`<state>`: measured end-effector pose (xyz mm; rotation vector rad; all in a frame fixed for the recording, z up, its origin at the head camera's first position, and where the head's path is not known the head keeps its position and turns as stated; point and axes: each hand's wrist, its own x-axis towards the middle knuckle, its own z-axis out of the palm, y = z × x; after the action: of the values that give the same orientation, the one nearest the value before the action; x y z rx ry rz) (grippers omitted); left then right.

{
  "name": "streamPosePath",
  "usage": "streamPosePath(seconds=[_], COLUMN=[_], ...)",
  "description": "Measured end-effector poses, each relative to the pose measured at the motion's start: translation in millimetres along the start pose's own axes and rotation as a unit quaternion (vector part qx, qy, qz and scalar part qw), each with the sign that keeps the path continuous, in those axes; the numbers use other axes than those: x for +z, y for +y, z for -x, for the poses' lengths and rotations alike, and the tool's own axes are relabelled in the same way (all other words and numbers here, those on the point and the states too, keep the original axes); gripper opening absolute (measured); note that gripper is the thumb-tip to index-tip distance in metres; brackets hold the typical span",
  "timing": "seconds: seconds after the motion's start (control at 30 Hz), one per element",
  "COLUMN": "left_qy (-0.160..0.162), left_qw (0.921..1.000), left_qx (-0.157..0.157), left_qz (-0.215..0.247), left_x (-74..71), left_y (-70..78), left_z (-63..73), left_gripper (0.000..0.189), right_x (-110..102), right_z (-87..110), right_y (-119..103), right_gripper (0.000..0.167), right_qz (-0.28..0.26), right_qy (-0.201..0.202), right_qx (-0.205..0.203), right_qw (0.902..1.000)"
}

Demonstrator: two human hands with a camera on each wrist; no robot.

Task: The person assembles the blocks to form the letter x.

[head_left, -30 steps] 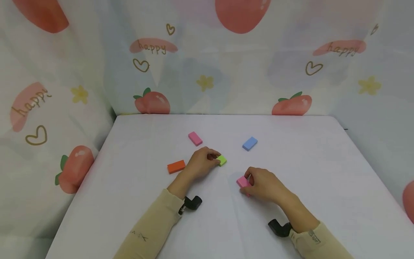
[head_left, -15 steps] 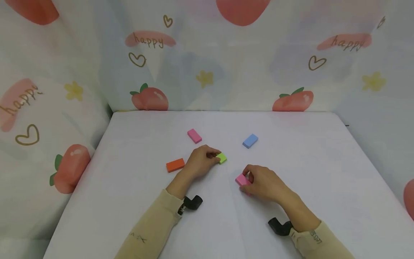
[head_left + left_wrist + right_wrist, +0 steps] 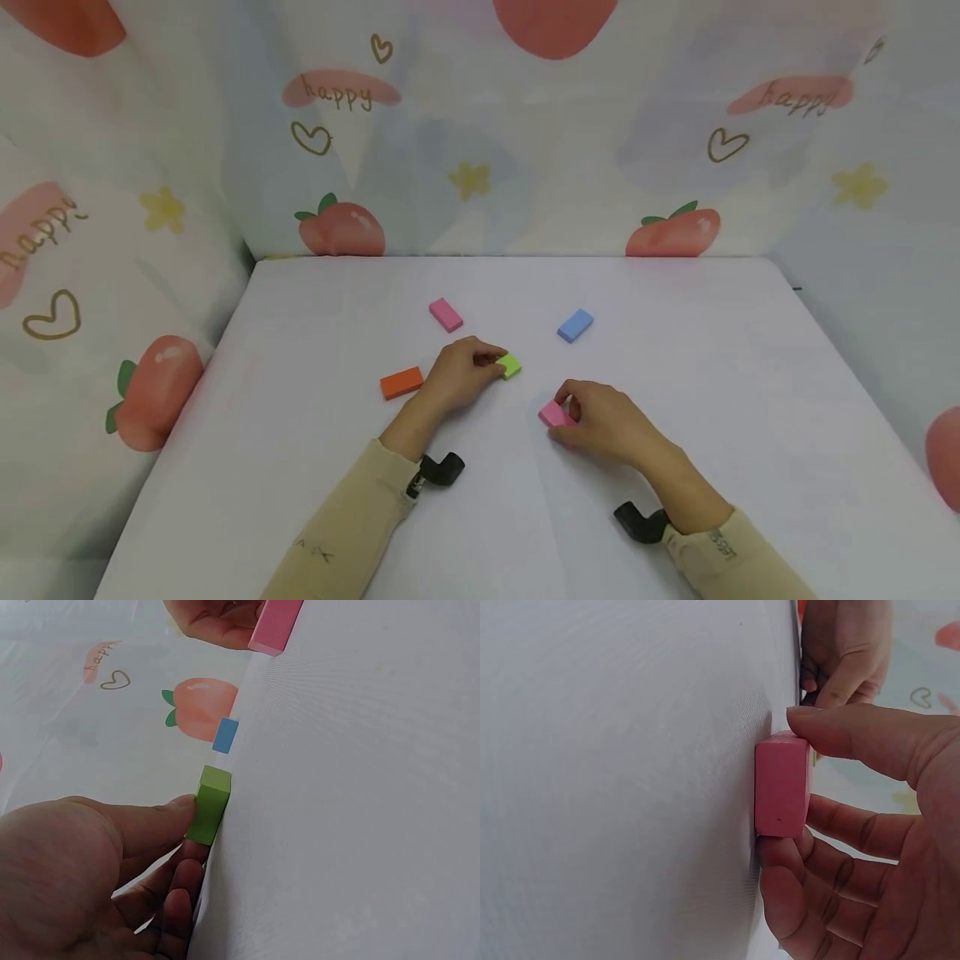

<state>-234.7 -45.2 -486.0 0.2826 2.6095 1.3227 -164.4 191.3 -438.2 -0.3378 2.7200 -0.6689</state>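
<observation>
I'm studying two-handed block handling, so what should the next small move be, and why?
Probably a slight lift of the pink rectangular block in the right hand: it is pinched from opposite sides and appears to rest on the white cloth-covered table, with nothing stacked on it.

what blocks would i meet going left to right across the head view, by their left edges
orange block → far pink block → green block → near pink block → blue block

Dim, flat, greyish light with soft, faint shadows across the white tabletop [image 3: 705, 358].
</observation>
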Motion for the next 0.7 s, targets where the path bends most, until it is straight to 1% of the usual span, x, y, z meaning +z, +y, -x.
streamPosePath(seconds=[0.17, 0.3, 0.53, 0.7], left_qy=[-0.003, 0.0, 0.004, 0.004], left_qw=[1.0, 1.0, 1.0, 0.9999], left_qx=[0.0, 0.005, 0.004, 0.009], left_qz=[0.002, 0.005, 0.001, 0.0], left_x=[2.6, 4.0, 2.0, -0.5], left_y=[-6.0, -7.3, -2.0, 3.0], left_z=[3.3, 3.6, 3.4, 2.2], left_gripper=[0.026, 0.026, 0.026, 0.026], right_x=[4.5, 6.1, 4.4, 1.6], right_z=[1.6, 1.5, -1.9, -4.1], right_y=[-2.7, -3.5, -5.2, -6.6], right_gripper=[0.036, 0.036, 0.035, 0.036], right_qz=[-0.005, -0.003, -0.001, 0.003], right_qy=[-0.009, -0.006, 0.0, 0.001], right_qx=[0.012, 0.012, 0.004, 0.004], right_qw=[0.9999, 0.9999, 1.0, 1.0])
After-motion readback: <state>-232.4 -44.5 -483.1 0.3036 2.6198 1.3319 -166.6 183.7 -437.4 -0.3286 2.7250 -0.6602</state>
